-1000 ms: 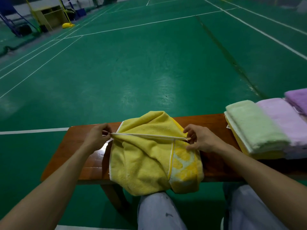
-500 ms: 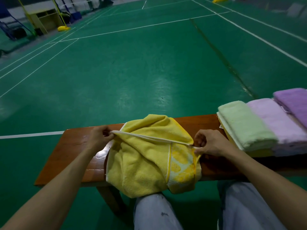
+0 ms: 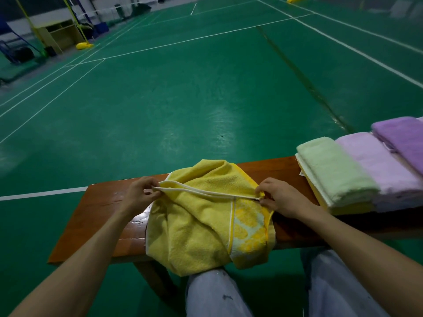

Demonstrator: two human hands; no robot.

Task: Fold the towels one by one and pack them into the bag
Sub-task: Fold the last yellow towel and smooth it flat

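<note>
I see one yellow towel [image 3: 206, 223] bunched on bench [image 3: 91, 213], near part hanging off. Left hand [image 3: 139, 194] pinches left corner, right hand [image 3: 280, 197] pinches right corner; edge tight between. Right side, three folded: green towel [image 3: 332, 170], pale purple towel [image 3: 384, 165], dark purple towel [image 3: 405, 138].

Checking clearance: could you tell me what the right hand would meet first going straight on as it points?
The right hand, pointing left and away, would probably first meet the raised bunch of the yellow towel it pinches; depth is unclear.

Wooden bench [image 3: 96, 216] on green court floor [image 3: 183, 99]
</note>
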